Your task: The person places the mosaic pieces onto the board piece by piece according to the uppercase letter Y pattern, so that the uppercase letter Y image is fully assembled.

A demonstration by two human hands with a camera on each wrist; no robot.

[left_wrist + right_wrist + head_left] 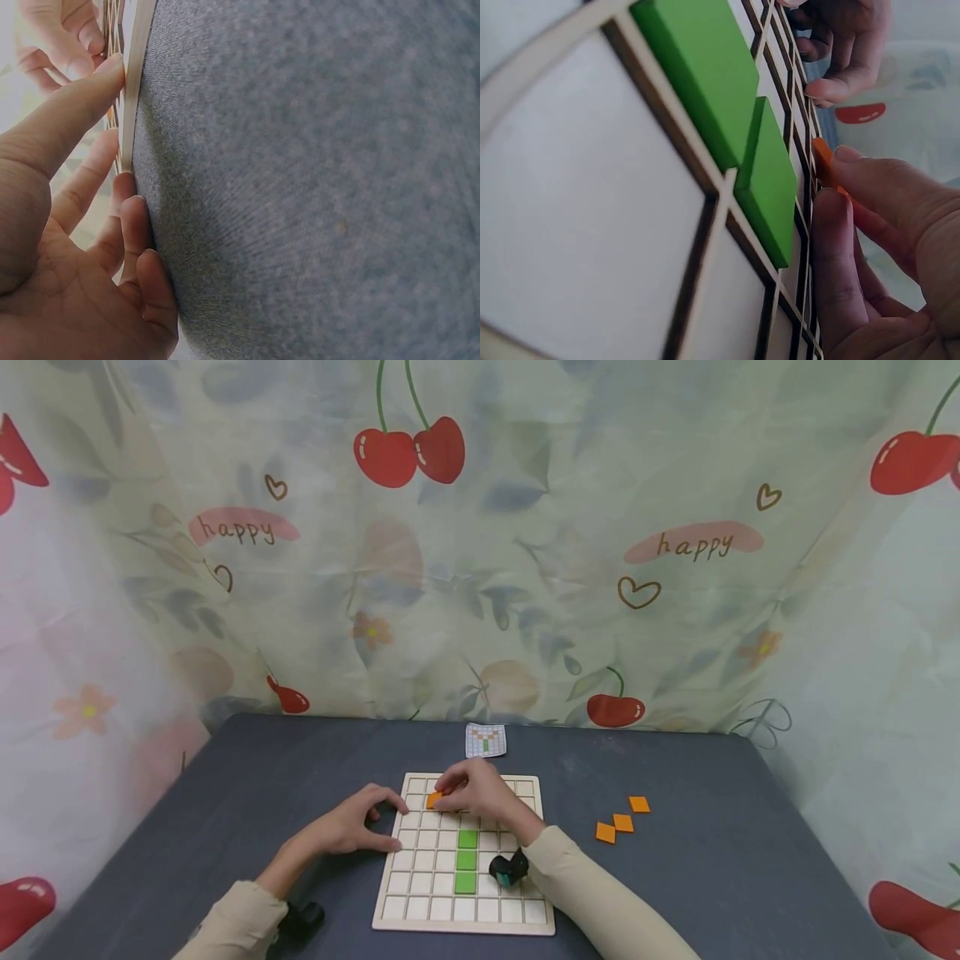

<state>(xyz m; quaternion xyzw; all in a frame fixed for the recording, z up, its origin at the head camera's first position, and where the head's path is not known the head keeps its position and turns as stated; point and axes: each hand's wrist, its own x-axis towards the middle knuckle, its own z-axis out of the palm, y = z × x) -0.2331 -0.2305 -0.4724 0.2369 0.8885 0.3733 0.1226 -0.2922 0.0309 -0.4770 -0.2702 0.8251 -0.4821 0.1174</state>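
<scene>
A wooden grid board (463, 930) with white squares lies on the dark tabletop. Three green square tiles (466, 860) sit in one column of it; two green tiles (769, 187) show close up in the right wrist view. My right hand (480, 793) reaches over the upper part of the board and pinches an orange square tile (432, 801) between thumb and finger, above the upper left squares. In the right wrist view that orange tile (823, 161) is tilted against the grid, partly hidden by fingertips. My left hand (348, 822) touches the board's left rim with relaxed, spread fingers.
Three loose orange tiles (623, 822) lie on the table right of the board. A small printed card (486, 741) with a coloured grid pattern lies beyond the board's far edge. A patterned curtain (480, 568) hangs behind the table.
</scene>
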